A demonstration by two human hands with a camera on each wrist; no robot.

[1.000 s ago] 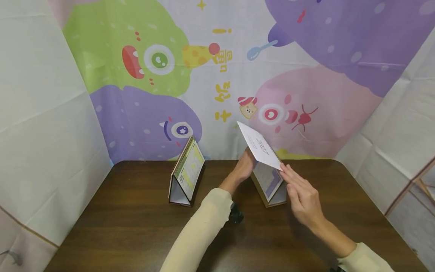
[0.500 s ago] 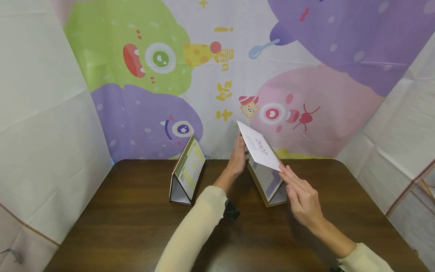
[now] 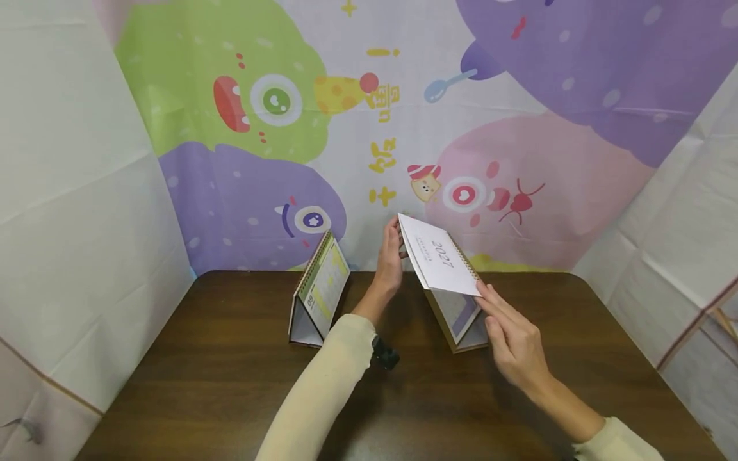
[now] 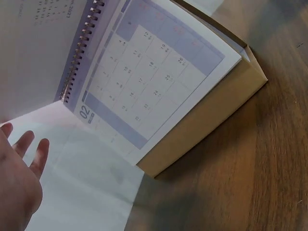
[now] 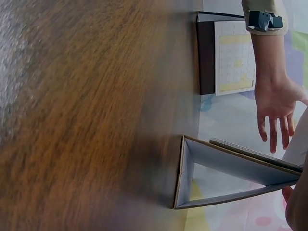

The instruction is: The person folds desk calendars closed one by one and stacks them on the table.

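A desk calendar [image 3: 460, 314] stands like a tent on the table, its raised white "2027" page [image 3: 432, 259] sloping over the left side. Beneath that page, a purple "02" month sheet [image 4: 144, 72] shows in the left wrist view. My left hand [image 3: 391, 256] is beside the raised page's far left edge. Its fingers are extended and hold nothing, as the right wrist view shows of the left hand [image 5: 276, 98]. At the near end of the spiral binding, my right hand [image 3: 516, 336] touches the calendar with nearly straight fingers [image 3: 497, 299].
A second tent calendar [image 3: 323, 282] with a green and yellow "09" sheet stands to the left on the dark wooden table [image 3: 230, 384]. Behind the table hangs a cartoon-printed cloth [image 3: 392, 141]. White cloth walls [image 3: 75, 192] rise at both sides.
My left hand has come out from behind the raised page, moving left. The page's free edge has swung slightly left and down. The right hand stays at the binding.
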